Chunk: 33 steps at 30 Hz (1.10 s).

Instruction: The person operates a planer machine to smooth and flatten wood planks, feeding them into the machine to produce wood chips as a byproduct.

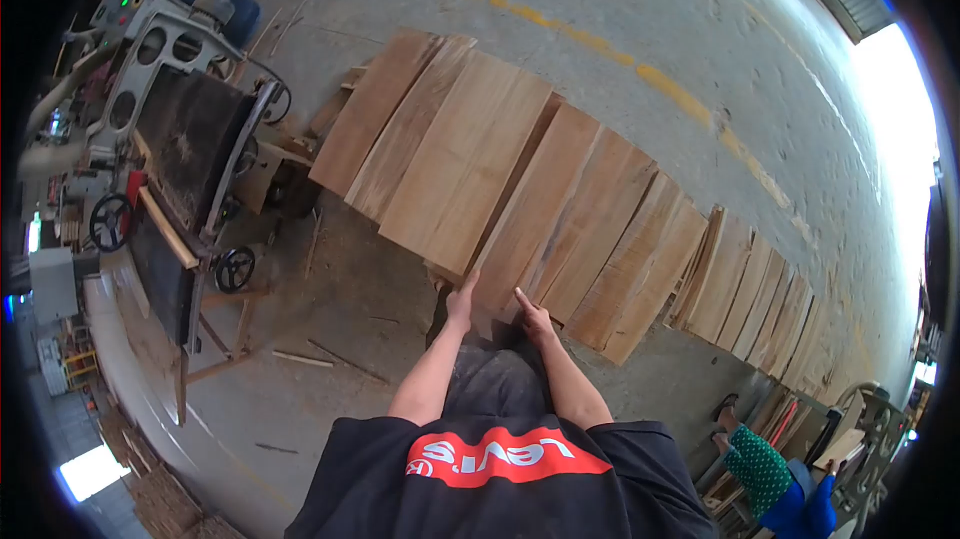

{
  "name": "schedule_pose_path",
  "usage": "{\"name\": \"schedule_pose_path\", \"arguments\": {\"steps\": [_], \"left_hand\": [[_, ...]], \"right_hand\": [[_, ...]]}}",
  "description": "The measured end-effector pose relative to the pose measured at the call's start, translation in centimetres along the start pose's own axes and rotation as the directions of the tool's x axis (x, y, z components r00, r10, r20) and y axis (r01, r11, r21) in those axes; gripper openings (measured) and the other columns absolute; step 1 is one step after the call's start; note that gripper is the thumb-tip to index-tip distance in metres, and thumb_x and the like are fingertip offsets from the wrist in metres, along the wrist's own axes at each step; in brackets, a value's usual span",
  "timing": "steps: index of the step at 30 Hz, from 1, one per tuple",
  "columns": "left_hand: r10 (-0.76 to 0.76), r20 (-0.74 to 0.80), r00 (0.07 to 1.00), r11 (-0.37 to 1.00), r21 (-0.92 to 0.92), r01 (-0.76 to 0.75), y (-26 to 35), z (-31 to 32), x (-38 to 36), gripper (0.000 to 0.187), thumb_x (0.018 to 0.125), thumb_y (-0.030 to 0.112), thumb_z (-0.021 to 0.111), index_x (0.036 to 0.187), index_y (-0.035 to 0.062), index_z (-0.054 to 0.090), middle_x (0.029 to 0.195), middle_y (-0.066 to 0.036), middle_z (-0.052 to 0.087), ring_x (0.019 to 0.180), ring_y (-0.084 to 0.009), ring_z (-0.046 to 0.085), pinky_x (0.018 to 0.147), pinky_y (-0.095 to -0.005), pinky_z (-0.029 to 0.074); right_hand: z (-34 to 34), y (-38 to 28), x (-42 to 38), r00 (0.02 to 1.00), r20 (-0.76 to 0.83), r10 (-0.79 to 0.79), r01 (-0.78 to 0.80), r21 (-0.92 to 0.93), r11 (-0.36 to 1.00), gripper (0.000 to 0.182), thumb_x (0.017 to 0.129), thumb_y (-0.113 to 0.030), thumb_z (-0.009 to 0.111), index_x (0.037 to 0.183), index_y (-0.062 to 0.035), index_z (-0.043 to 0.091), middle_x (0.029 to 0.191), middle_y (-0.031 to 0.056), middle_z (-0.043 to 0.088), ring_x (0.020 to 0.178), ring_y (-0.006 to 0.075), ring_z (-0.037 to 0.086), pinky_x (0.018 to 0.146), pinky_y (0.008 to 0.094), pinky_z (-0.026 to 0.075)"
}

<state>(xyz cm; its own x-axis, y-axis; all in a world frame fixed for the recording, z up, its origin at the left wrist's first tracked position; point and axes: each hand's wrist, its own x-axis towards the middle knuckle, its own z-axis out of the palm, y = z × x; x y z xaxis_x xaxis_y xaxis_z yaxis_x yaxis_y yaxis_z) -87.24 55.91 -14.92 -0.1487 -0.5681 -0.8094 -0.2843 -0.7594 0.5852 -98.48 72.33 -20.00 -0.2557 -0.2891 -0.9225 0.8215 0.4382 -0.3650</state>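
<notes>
My left hand [461, 305] is closed on the near left corner of a wooden board [537, 209]. On the near right edge of that same board, my right hand [534, 320] has its thumb on top, and its other fingers are hidden beneath. The board lies in a row of similar planks, pointing away from me. A wide pale board [468, 159] lies just left of it, with a dark gap between the two. Another plank [600, 229] is close on the right.
A machine with handwheels [180, 159] stands left. More planks [750, 289] continue the row to the right. Wood scraps [303, 359] lie on the concrete floor, which has a yellow line [560, 24]. A person in green and blue [765, 479] is at lower right.
</notes>
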Motion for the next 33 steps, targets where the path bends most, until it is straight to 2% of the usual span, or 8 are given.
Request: {"name": "schedule_pose_path", "arguments": {"steps": [2,7,11,15,19,21,30,33], "left_hand": [[0.089,0.017,0.996,0.996,0.029,-0.090,0.9,-0.3,-0.5,0.098,0.087,0.053,0.092,0.152,-0.0115,0.055,0.151,-0.018,0.061,0.137,-0.0282,0.059,0.116,-0.0411,0.045],[0.405,-0.146,0.903,0.912,-0.011,-0.411,1.0,-3.3,4.1,0.085,0.085,0.043,0.095,0.143,-0.0100,0.061,0.141,-0.020,0.068,0.131,-0.0275,0.064,0.112,-0.0405,0.049],[0.352,0.034,0.936,0.847,0.415,-0.333,3.6,-6.0,3.3,0.096,0.077,0.052,0.097,0.137,-0.0141,0.062,0.140,-0.029,0.070,0.131,-0.0354,0.067,0.110,-0.0451,0.051],[0.524,-0.027,0.851,0.785,0.403,-0.470,2.3,-6.2,6.3,0.101,0.075,0.054,0.098,0.143,-0.0108,0.061,0.135,-0.029,0.072,0.125,-0.0397,0.071,0.108,-0.0478,0.054],[0.510,0.042,0.859,0.507,0.793,-0.339,4.8,-6.7,4.6,0.098,0.079,0.076,0.085,0.128,-0.0063,0.067,0.124,-0.030,0.075,0.120,-0.0454,0.072,0.101,-0.0531,0.056],[0.512,0.076,0.855,0.453,0.822,-0.344,5.9,-7.2,3.4,0.099,0.079,0.081,0.080,0.124,-0.0056,0.067,0.122,-0.030,0.075,0.118,-0.0461,0.072,0.100,-0.0534,0.057],[0.409,0.207,0.889,0.399,0.836,-0.378,2.5,-9.4,0.1,0.100,0.082,0.078,0.081,0.134,-0.0050,0.061,0.122,-0.030,0.076,0.117,-0.0469,0.073,0.097,-0.0547,0.058],[0.381,0.226,0.897,0.419,0.822,-0.385,1.1,-9.8,-0.4,0.099,0.082,0.077,0.083,0.134,-0.0051,0.061,0.123,-0.031,0.075,0.117,-0.0474,0.073,0.098,-0.0542,0.058]], "right_hand": [[0.9,-1.0,-0.1,0.993,-0.094,0.064,-0.070,-0.064,0.995,0.111,0.080,-0.064,0.094,0.156,0.0073,0.055,0.151,0.0185,0.064,0.138,0.0293,0.061,0.114,0.0487,0.046],[2.0,-1.4,-2.6,0.996,0.028,-0.079,0.079,0.017,0.997,0.110,0.080,-0.059,0.096,0.154,0.0093,0.054,0.148,0.0175,0.065,0.136,0.0276,0.061,0.113,0.0415,0.048],[1.5,-0.3,-1.6,0.990,0.075,-0.117,0.119,-0.021,0.993,0.104,0.080,-0.058,0.096,0.149,0.0101,0.057,0.141,0.0171,0.067,0.129,0.0258,0.063,0.106,0.0360,0.050],[2.2,-1.7,-4.1,0.998,-0.018,-0.055,0.054,-0.049,0.997,0.100,0.081,-0.058,0.096,0.145,0.0098,0.059,0.126,0.0113,0.067,0.113,0.0210,0.063,0.092,0.0356,0.050],[1.4,-0.2,-1.8,0.998,0.010,-0.064,0.064,-0.109,0.992,0.101,0.081,-0.060,0.095,0.146,0.0076,0.056,0.131,0.0114,0.063,0.114,0.0189,0.059,0.088,0.0373,0.048],[0.4,1.1,0.0,0.986,0.153,-0.072,0.086,-0.091,0.992,0.102,0.081,-0.061,0.095,0.147,0.0057,0.055,0.135,0.0118,0.061,0.117,0.0183,0.057,0.088,0.0374,0.048],[3.4,0.6,-5.2,0.999,0.001,-0.043,0.043,-0.059,0.997,0.098,0.084,-0.063,0.090,0.149,0.0025,0.057,0.135,0.0136,0.069,0.120,0.0254,0.064,0.093,0.0358,0.048],[1.6,2.9,-2.6,0.975,0.216,-0.047,0.049,-0.007,0.999,0.100,0.087,-0.056,0.090,0.156,0.0033,0.049,0.148,0.0164,0.064,0.131,0.0287,0.062,0.099,0.0381,0.051]]}}
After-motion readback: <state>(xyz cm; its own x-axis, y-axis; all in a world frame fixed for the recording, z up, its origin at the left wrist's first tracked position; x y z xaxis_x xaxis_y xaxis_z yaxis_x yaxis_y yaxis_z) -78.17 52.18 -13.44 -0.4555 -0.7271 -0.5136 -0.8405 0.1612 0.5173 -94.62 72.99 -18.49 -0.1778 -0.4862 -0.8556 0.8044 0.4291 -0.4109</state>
